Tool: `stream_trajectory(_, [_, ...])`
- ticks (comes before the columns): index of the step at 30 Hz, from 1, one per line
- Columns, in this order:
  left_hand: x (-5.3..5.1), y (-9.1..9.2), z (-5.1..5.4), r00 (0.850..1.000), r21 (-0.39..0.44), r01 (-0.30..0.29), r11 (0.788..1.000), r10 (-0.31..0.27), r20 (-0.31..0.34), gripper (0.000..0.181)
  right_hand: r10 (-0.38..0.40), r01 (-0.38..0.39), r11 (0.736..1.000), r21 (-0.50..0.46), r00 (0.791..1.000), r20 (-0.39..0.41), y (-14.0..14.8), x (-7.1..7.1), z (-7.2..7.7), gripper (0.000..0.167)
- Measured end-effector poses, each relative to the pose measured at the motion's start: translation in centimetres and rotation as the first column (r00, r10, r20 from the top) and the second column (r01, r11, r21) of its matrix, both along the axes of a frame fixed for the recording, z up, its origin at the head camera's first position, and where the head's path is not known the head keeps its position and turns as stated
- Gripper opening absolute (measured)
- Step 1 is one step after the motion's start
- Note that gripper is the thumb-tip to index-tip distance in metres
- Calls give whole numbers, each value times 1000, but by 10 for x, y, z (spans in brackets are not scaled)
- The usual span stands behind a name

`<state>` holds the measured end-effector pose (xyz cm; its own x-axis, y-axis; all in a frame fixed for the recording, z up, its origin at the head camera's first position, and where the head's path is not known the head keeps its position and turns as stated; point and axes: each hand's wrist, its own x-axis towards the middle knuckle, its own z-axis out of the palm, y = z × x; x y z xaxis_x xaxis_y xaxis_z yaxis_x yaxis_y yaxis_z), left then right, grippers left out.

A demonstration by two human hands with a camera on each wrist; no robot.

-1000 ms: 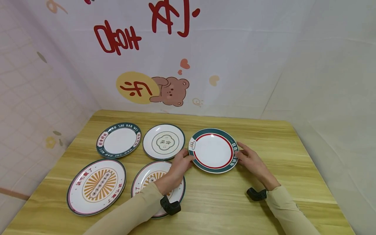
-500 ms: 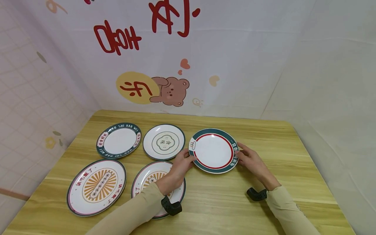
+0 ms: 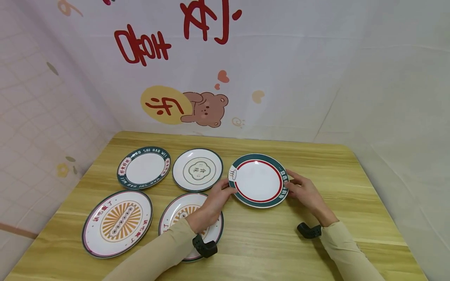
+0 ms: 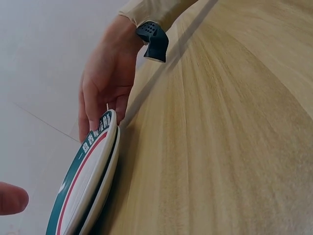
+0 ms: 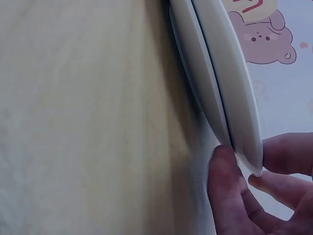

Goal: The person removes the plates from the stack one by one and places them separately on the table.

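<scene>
A round white plate [image 3: 258,180] with a green rim and red ring lies between my two hands in the head view. Two stacked rims show at its edge in the left wrist view, a second plate [image 4: 108,188] lying beneath it. My left hand [image 3: 213,203] pinches the left side of the rim, thumb over the edge. Opposite, my right hand [image 3: 309,197] grips the right side; in the right wrist view its fingers [image 5: 226,181] meet the stacked plates [image 5: 230,93] at the rim. Whether the lower plate rests on the table cannot be told.
Left on the wooden table [image 3: 267,249] are a green-rimmed plate [image 3: 144,168], a plate with a green emblem [image 3: 197,169] and two sunburst plates, one at front left [image 3: 117,224], the other [image 3: 178,207] partly under my left arm. A printed cloth wall [image 3: 281,78] stands behind.
The held plates and both hands have shifted very slightly to the right. The head view itself has also shifted a little. The grip on the rim looks the same.
</scene>
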<state>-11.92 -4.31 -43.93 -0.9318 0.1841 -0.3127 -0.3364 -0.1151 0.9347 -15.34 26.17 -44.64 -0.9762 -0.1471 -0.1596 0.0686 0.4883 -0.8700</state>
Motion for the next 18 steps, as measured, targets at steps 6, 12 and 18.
stream_trajectory(6, [0,-1,1,1000,2,20,1000,-20,8,60,-5,6,999,44,1000,-26,-1,-2,2,56])
stream_trajectory(12, [0,-2,0,999,20,31,999,-31,17,63,-27,27,1000,-13,999,-21,-2,-3,1,54])
stream_trajectory(18, [0,-2,0,999,27,45,999,-45,19,65,-71,69,995,-73,997,-22,-1,-2,2,53])
